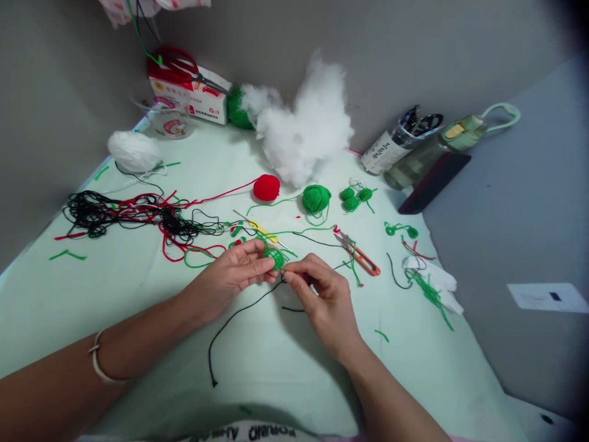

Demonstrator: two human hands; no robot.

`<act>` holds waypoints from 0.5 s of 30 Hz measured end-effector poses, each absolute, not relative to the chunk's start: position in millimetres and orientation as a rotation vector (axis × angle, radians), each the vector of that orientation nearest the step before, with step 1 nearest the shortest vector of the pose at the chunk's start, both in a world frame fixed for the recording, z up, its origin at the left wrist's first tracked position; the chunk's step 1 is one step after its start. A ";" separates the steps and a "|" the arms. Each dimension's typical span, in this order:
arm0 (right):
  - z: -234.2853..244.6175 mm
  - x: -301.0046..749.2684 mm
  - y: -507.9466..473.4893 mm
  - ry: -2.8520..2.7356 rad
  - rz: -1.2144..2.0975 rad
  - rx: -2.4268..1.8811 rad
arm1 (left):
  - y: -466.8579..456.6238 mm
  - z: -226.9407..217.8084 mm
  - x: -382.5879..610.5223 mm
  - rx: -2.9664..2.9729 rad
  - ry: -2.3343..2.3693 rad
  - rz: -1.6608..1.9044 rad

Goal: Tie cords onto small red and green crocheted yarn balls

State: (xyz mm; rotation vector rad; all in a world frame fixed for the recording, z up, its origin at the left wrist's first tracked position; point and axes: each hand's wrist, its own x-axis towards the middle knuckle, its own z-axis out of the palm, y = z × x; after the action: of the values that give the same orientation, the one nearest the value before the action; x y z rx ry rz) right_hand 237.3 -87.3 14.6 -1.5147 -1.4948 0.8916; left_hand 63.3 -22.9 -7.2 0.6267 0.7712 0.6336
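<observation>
My left hand [237, 270] pinches a small green crocheted piece [275, 256] between thumb and fingers, just above the pale green table cover [138, 294]. My right hand [322, 294] is closed in a pinch right beside that piece, on a black yarn strand [230, 322] that trails down toward me. Whether a needle is also in those fingers is too small to tell. A yellow-handled crochet hook [262, 230] lies just behind my hands.
Thread snips [361, 253], a green yarn ball [315, 197], a red crocheted ball [266, 187], small green pieces [355, 197], white stuffing [304, 123], a white yarn ball [133, 150], tangled black and red yarn [124, 215], a box with red scissors [188, 86], a pen cup [396, 144] and a bottle [432, 153].
</observation>
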 end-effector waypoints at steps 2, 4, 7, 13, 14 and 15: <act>14.6 236.1 -87.0 -1.472 0.904 -1.505 | -23.7 -7.3 63.9 0.677 0.752 0.627; 13.8 235.1 -86.2 -1.445 0.914 -1.505 | -24.2 -8.5 63.8 0.729 0.750 0.646; 10.6 235.4 -83.8 -1.385 0.973 -1.513 | -24.4 -12.0 62.1 0.782 0.770 0.684; 2.0 237.9 -80.3 -1.358 1.068 -1.475 | -23.6 -16.2 59.6 0.764 0.788 0.726; 1.2 237.7 -80.4 -1.358 1.066 -1.468 | -23.5 -16.5 59.6 0.766 0.778 0.725; 0.7 237.3 -80.7 -1.348 1.068 -1.461 | -23.3 -17.0 59.6 0.767 0.761 0.724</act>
State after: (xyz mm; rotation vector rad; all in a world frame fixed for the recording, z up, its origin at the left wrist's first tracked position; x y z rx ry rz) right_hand 237.3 -80.7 0.7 -1.4614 -1.3482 1.0675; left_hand 59.6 -23.3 -17.0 0.7667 0.7605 0.7235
